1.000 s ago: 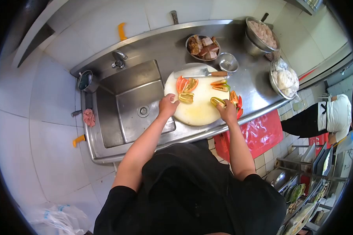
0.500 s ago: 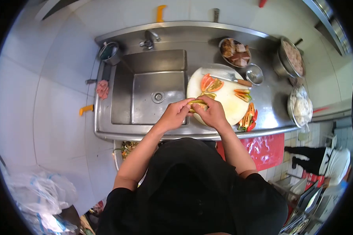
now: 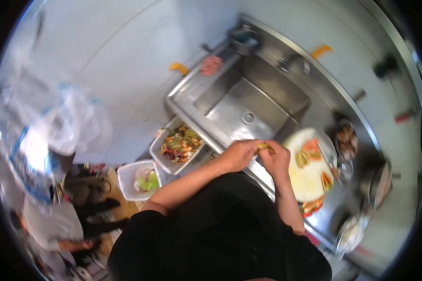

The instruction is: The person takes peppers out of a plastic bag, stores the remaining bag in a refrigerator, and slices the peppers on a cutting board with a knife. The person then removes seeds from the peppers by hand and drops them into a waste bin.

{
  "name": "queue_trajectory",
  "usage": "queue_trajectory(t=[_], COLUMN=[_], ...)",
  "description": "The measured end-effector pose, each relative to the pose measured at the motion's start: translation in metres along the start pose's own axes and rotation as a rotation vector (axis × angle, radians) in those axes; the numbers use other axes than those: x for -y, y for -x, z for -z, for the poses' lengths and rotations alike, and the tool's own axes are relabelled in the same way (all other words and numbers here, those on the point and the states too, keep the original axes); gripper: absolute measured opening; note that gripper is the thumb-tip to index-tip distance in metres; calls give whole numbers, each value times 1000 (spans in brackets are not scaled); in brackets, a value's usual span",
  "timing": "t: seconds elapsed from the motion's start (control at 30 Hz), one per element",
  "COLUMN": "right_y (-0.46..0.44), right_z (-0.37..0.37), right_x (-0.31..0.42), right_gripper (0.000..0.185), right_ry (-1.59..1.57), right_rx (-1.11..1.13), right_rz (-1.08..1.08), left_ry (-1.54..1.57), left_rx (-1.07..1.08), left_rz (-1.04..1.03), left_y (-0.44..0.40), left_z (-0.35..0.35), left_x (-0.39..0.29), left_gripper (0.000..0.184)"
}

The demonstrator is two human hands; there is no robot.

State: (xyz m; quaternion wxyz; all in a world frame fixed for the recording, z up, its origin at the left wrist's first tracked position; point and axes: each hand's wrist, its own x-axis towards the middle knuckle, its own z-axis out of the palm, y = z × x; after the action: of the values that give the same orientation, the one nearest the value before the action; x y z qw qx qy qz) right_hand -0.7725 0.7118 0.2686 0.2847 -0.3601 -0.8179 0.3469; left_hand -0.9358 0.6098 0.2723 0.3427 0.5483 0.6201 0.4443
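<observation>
A yellow-green piece of pepper (image 3: 266, 147) is between my two hands, above the sink's front edge. My left hand (image 3: 240, 155) closes on its left side with bent fingers. Gripping the other side is my right hand (image 3: 277, 161), close to the left rim of the round white cutting board (image 3: 305, 182). On that board lie an orange-red pepper piece (image 3: 311, 149), a yellow-green pepper piece (image 3: 303, 159) and some cut pepper (image 3: 326, 181). A knife handle (image 3: 335, 173) shows at the board's far side. More red and orange pepper (image 3: 312, 206) rests by its near edge.
A steel sink (image 3: 239, 112) with a faucet (image 3: 286, 64) lies ahead. Below its left end stand a bin of vegetable scraps (image 3: 154, 151) and another white bin (image 3: 126, 185). Bowls, a pot (image 3: 373, 187) and meat (image 3: 347, 140) line the right. Another person (image 3: 54, 225) is at lower left.
My view has turned to the left, bringing the two bins into sight. My hands, with the pepper, have moved off the board to over the sink's front edge.
</observation>
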Motion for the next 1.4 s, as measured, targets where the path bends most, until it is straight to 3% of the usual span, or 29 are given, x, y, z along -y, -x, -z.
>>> queue_trajectory(t=[0.07,0.2,0.37,0.5,0.6,1.1,1.2,1.27,1.3,1.37,1.4], right_y=[-2,-10,-17,-25,-28,-23,-18,-18,-21,-35,-38], right_z=[-16,-52,-81,-113,-134,-171,-172,-161,-163,-167,-172], right_x=[4,-13,40,44,54,70,86,114,117,119,117], right_gripper=[18,30,23,25,23,10,15,23,23,28,28], right_ry=[-86,11,-96,-134,-106,-320,-250,110,113,366,369], right_rx=[52,191,431,585,600,737,682,487,493,896,897], right_rz=[27,158,77,102,220,281,466,746,744,447,442], left_ry=[3,-1,-88,-94,-104,-77,-179,-221,-270,-312,-358], left_rx=[-37,-148,-281,-449,-493,-675,-740,-775,-801,-858,-864], left_rz=[-7,52,90,113,140,190,237,263,283,276,307], left_y=[15,44,79,101,118,160,166,171,172,171,171], left_z=[8,15,46,49,62,68,66,66,64,61,64], left_x=[10,31,38,55,46,41,43,45,46,44,35], left_gripper=[32,32,27,25,22,24,22,21,22,23,23])
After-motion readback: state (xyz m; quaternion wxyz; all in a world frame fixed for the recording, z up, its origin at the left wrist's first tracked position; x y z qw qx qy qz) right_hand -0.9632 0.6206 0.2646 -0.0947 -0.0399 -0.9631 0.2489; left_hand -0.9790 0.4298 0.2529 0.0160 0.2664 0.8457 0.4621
